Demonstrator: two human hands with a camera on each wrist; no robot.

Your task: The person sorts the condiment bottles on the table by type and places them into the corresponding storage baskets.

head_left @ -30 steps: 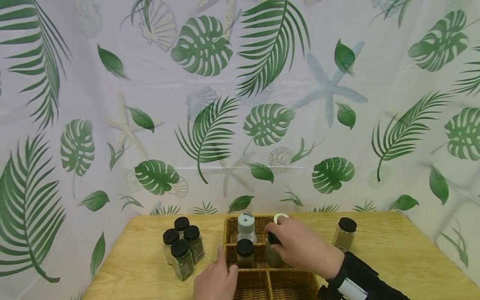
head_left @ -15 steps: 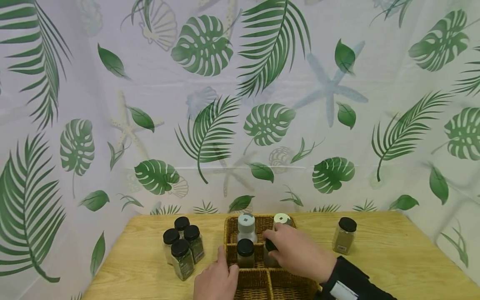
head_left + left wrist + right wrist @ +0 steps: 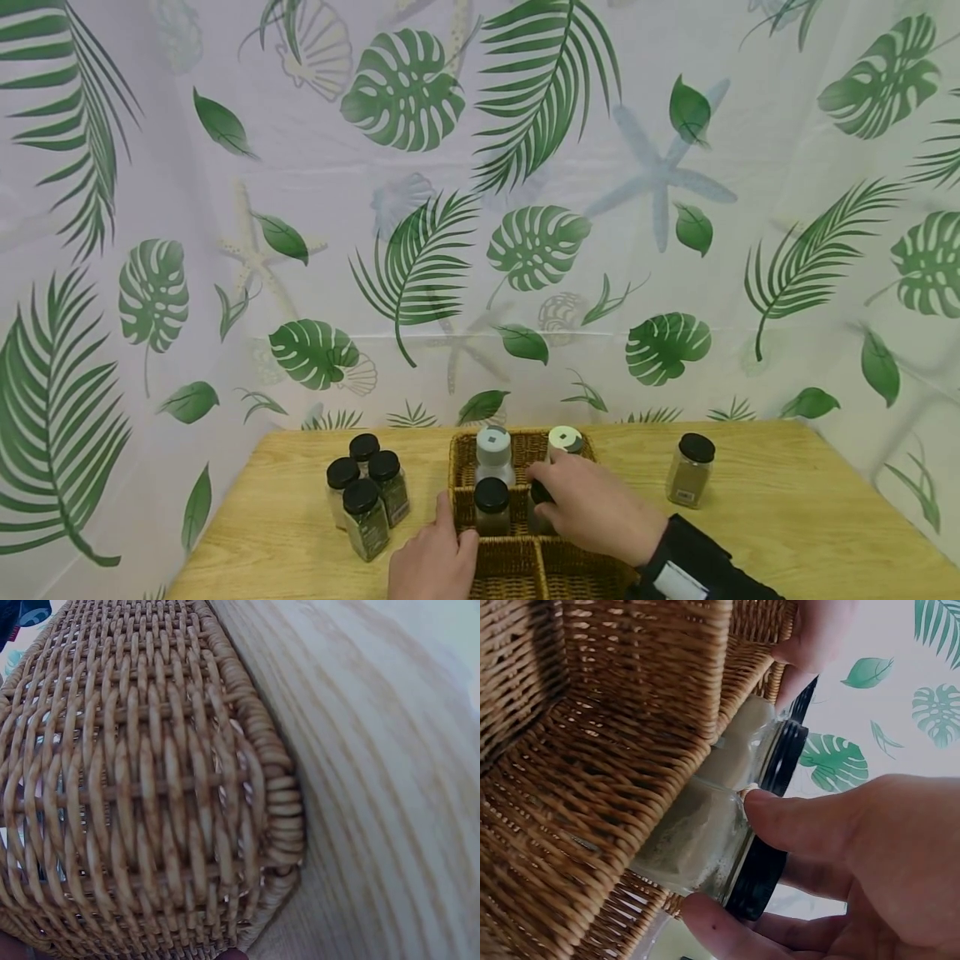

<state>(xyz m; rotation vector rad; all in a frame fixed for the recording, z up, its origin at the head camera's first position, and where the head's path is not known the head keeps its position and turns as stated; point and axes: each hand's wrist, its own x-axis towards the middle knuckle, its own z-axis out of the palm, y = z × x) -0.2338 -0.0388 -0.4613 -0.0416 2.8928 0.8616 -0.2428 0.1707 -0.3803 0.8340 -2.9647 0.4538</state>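
A wicker basket [image 3: 461, 467] with compartments stands mid-table. My right hand [image 3: 543, 493] grips a black-lidded spice jar [image 3: 537, 493] from above and holds it down in a middle compartment. In the right wrist view the fingers [image 3: 795, 825] curl round the jar [image 3: 705, 840] at its lid, against the basket wall [image 3: 592, 750]. My left hand [image 3: 450, 533] holds the basket's front left rim, thumb up along the side. The left wrist view shows only the basket's outer wall [image 3: 150, 795]. The basket also holds another black-lidded jar [image 3: 491, 505] and two white-lidded jars [image 3: 492, 454] [image 3: 564, 439].
Several black-lidded jars [image 3: 363, 492] cluster on the wooden table [image 3: 787, 517] left of the basket. A single black-lidded jar [image 3: 690, 469] stands to the right. A leaf-print curtain [image 3: 480, 208] closes off the back and sides.
My right hand has lowered the black-lidded jar further into its compartment, uncovering the white-lidded jar behind it. The left hand has stayed on the basket.
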